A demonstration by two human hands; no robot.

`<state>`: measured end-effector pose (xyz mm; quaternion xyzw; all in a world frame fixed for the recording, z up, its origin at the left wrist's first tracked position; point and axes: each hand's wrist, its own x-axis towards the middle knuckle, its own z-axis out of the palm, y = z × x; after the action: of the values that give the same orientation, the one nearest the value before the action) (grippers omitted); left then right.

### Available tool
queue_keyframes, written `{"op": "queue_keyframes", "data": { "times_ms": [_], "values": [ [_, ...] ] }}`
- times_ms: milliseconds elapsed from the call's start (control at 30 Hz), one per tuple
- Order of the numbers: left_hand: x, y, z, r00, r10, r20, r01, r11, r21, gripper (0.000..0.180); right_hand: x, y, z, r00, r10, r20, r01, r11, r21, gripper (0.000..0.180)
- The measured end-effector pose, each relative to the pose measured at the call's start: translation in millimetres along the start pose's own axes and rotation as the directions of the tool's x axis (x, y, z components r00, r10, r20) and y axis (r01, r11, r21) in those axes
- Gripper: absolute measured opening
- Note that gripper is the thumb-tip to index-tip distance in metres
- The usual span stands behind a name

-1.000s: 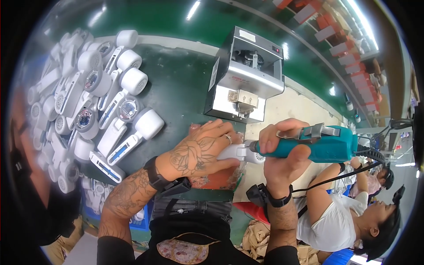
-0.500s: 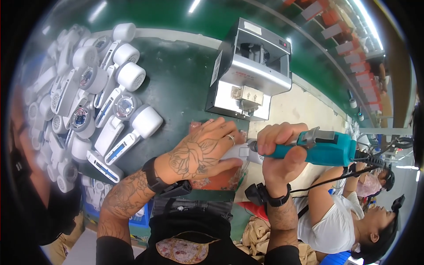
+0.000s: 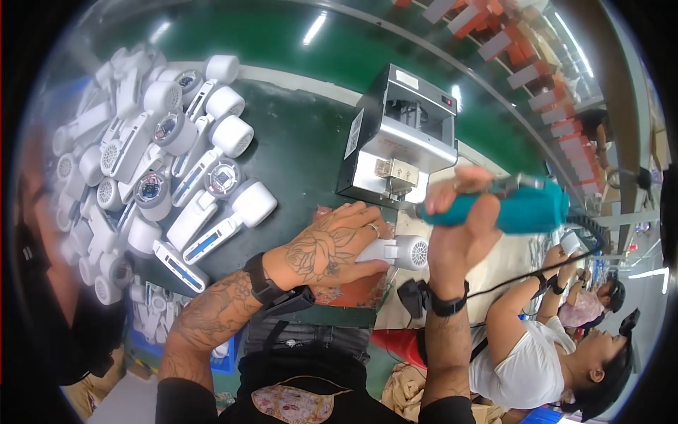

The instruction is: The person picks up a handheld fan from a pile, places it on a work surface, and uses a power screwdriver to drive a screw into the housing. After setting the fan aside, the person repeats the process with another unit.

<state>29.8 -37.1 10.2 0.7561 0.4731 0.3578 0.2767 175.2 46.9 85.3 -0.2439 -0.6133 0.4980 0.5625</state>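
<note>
From the head camera, the left hand [image 3: 332, 247] lies flat on top of a small white fan [image 3: 399, 252]. Its fingers are close together and curl over the handle end, pressing the fan down. The round grille end of the fan sticks out to the right of the fingers. The fan rests on an orange pad [image 3: 353, 290] at the near edge of the green table [image 3: 304, 141].

The right hand [image 3: 462, 226] is wrapped tight around a teal power screwdriver [image 3: 512, 208]. All the fingers are closed around its body. The screwdriver lies almost sideways, with its front end pointing left, just above the fan. I cannot tell if its tip touches the fan. A black cord [image 3: 522, 279] hangs from the back of the tool.

Behind the hands stands a grey metal machine [image 3: 402, 138], shaped like a box.

On the left side of the table is a big pile of white fans [image 3: 162, 162], many lying on top of one another. Some show a blue stripe on the handle.

Lower right, another person in a white shirt [image 3: 522, 360] sits at the next spot.
</note>
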Motion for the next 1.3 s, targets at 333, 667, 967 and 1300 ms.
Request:
{"op": "queue_keyframes", "data": {
  "times_ms": [333,667,967,1300],
  "values": [
    [-2,5,2,0.999,0.036,-0.038,-0.034,0.998,0.046,0.041,16,21,15,0.998,-0.021,0.052,0.019,0.999,0.038,0.041],
    [1,-2,1,1.0,0.006,-0.019,-0.006,1.0,-0.023,0.031,-42,-30,-8,0.998,0.057,0.025,-0.056,0.998,-0.035,0.066],
    [-2,-1,4,0.998,0.016,-0.068,-0.02,0.998,-0.068,0.027,-60,-21,-17,0.995,0.104,0.009,-0.104,0.994,0.033,0.064],
    [6,1,4,1.0,0.003,-0.021,-0.005,0.997,-0.075,0.029,-62,-2,-20,0.992,0.122,-0.025,-0.12,0.992,0.046,0.058]
  ]
}}
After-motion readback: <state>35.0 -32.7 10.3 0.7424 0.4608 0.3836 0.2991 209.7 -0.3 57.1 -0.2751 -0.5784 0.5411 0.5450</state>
